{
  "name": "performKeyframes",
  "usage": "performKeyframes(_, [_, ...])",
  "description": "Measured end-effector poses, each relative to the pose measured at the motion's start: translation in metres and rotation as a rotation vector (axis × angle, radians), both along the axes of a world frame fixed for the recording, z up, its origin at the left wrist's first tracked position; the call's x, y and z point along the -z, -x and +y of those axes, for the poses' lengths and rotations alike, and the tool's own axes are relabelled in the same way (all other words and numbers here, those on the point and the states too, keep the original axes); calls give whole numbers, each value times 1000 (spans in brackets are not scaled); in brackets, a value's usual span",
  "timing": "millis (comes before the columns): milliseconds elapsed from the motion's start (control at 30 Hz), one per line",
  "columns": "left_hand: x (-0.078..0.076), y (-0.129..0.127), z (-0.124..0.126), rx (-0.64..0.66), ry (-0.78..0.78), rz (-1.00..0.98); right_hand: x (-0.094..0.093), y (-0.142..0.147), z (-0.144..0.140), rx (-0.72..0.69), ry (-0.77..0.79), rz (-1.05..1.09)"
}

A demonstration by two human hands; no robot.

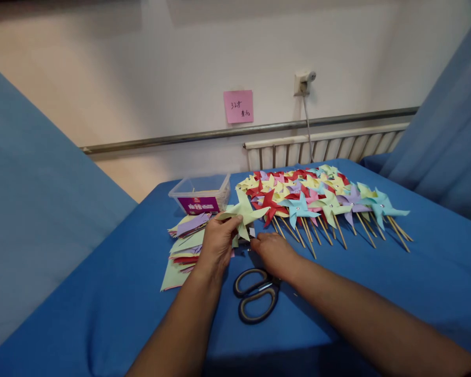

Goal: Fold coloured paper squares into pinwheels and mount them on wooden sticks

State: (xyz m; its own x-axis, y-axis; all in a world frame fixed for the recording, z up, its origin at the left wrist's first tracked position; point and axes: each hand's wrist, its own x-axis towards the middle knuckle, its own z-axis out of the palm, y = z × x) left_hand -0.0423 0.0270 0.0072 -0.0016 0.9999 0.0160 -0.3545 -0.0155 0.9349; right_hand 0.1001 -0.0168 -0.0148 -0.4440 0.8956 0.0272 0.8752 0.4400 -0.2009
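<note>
A pale green paper pinwheel (243, 212) is pinched in my left hand (220, 238), its blades folded in toward the middle. My right hand (272, 251) is low at the table, its fingers by a small box of little parts (243, 241) partly hidden behind the pinwheel. Whether those fingers hold anything is hidden. Black-handled scissors (259, 296) lie just below my right hand, their blades covered by it. Left of my left hand are stacks of coloured paper pieces (182, 262) in green, purple, red and yellow.
Rows of pinwheels on sticks (298, 207) cover the table's right rear. A clear plastic tub (200, 193) with a purple label stands at the back left. The blue-covered table (141, 314) meets a wall with a radiator (317, 144), a pipe and a pink note (238, 107).
</note>
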Motion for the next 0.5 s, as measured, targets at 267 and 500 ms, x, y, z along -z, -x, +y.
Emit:
performKeyframes(267, [-4,-1,-3,2,16,21,13,-14,11,-18,42,138])
performKeyframes(500, [-5,-2,-4,4,20,19,16,-17,12,45,53,279])
